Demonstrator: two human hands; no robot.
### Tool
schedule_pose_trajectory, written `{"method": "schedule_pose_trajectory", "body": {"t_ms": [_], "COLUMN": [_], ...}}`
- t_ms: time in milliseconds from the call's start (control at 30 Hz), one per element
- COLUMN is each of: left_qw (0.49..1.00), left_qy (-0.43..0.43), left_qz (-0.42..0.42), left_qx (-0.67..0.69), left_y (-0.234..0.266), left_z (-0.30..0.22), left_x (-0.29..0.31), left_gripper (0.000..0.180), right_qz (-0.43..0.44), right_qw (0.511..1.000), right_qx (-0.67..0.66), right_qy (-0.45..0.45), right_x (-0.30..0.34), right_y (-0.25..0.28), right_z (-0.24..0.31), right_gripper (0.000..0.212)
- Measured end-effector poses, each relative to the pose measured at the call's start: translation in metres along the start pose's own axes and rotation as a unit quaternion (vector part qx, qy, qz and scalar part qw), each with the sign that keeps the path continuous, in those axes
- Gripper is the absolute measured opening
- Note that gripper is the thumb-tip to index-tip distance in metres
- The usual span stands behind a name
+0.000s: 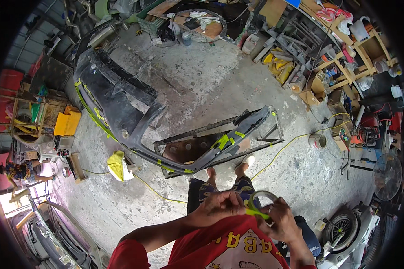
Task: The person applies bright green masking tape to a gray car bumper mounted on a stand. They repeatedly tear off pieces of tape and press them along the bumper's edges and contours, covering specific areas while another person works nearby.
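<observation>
Close to my body, my right hand (281, 219) grips a roll of yellow-green masking tape (252, 207). Pinched together, the fingers of my left hand (217, 208) hold the free end of the tape, with a short strip between the hands. Beyond my feet lies a long dark car bumper (144, 155), partly sanded. Strips of the same yellow-green tape run along its outer edge, and several pieces (223, 141) stick to its right end. That end rests on a dark metal frame (274, 141).
A yellow hose (280, 158) crosses the concrete floor around me. A yellow-and-white bag (119, 166) lies left of the bumper. Shelves and boxes (316, 89) crowd the right; a bucket (318, 141) stands before them. A wheel (341, 230) is at lower right. Another person (24, 171) is at far left.
</observation>
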State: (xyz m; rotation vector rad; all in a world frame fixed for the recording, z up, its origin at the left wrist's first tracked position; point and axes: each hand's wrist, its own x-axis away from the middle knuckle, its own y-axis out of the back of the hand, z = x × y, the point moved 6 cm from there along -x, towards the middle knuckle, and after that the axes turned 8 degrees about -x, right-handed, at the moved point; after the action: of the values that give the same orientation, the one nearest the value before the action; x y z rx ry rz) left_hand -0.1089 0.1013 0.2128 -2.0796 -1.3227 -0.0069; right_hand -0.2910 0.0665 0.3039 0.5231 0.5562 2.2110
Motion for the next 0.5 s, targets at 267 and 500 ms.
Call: {"method": "schedule_pose_trajectory", "body": {"t_ms": [267, 500], "left_qw": [0.992, 0.847], "left_qy": [-0.011, -0.071], "left_qz": [-0.108, -0.501], "left_qx": [-0.062, -0.163], "left_y": [0.047, 0.247], "left_z": [-0.023, 0.01], "left_x": [0.034, 0.081], "left_gripper": [0.014, 0.021], "right_qz": [0.197, 0.072], "right_qw": [0.973, 0.951], "right_qx": [0.073, 0.016], "right_qy": [0.093, -0.3], "right_x": [0.014, 0.011], "right_y": [0.044, 0.068], "right_z": [0.016, -0.155], "right_gripper": [0.016, 0.045]}}
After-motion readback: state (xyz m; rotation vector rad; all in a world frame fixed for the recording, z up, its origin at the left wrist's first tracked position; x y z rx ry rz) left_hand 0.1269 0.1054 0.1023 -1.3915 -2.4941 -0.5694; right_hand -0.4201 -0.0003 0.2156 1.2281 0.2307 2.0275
